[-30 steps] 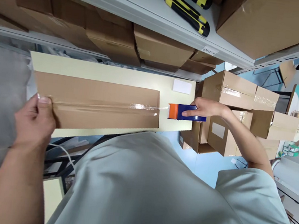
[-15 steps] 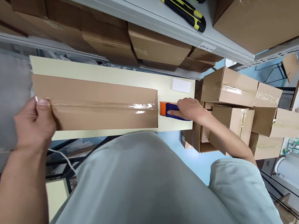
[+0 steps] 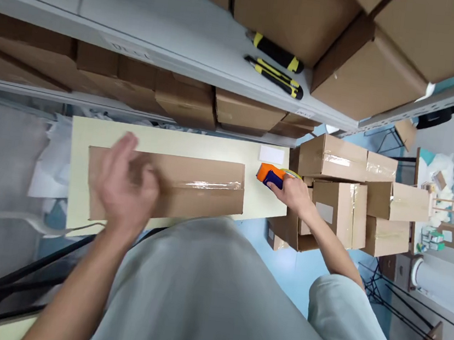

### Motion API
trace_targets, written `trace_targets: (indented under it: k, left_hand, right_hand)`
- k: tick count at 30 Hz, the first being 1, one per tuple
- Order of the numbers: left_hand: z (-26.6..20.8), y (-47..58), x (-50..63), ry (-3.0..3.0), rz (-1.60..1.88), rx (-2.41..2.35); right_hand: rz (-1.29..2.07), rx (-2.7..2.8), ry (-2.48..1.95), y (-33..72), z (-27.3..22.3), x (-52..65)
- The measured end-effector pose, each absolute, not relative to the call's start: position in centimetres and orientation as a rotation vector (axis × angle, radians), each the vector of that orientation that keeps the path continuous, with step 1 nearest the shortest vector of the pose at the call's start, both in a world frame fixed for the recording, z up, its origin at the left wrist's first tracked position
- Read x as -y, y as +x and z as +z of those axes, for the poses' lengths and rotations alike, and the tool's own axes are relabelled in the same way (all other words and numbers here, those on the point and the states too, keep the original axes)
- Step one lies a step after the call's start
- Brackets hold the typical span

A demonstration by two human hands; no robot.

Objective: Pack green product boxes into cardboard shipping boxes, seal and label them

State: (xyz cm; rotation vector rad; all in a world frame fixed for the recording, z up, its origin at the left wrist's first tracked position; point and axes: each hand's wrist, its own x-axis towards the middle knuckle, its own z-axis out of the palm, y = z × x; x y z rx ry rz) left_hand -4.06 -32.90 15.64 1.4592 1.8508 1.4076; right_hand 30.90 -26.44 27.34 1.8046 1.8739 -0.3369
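Observation:
A long flat cardboard box [image 3: 202, 200] lies on the pale yellow tabletop [image 3: 164, 141], with shiny clear tape along its middle seam at the right. Over the left part of the box is my left hand [image 3: 126, 185], blurred by motion, its fingers apart and nothing seen in it. Whether it touches the cardboard I cannot tell. My right hand [image 3: 295, 194] grips an orange and dark blue tape dispenser [image 3: 271, 174] just beyond the box's right end. The dispenser is apart from the box. A white paper label [image 3: 271, 154] lies on the tabletop behind the dispenser.
Two black and yellow utility knives [image 3: 277, 78] lie on the grey shelf [image 3: 208, 52] above the table. Cardboard boxes [image 3: 186, 99] fill the shelf level below. Taped cartons [image 3: 333, 210] are stacked on the right. A white cable [image 3: 10, 216] hangs at the left.
My left hand has left the box's left end and moved right over it, fingers opening. My right hand has tilted the dispenser, showing more of its orange part. The view has shifted.

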Motion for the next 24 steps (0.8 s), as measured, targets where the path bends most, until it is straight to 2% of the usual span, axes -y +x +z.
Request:
trace_targets:
  k: [5,10,15,18,24]
  left_hand:
    - [20.9,1.4,29.5,1.475,1.56,-1.458]
    - [24.3,1.5,25.8,1.433,1.657,-1.351]
    - [25.8,-0.9,20.5,1.512,1.748,-1.481]
    - [26.4,-2.3,17.6,1.529,1.68,-1.589]
    - [26.3,-4.5,17.1,1.635,1.575,-1.619]
  right_hand:
    - [-0.294,-1.989,1.826,27.4,32.8,25.0]
    - [-0.263,-2.295,1.71,22.2,36.3,21.2]
    - [-0.261,-2.605,1.512,15.9,36.5,14.0]
    - [-0.258,-2.742,1.396,11.6,36.0,9.1]
    - [-0.167,-2.699,1.258,5.8,34.8,3.5]
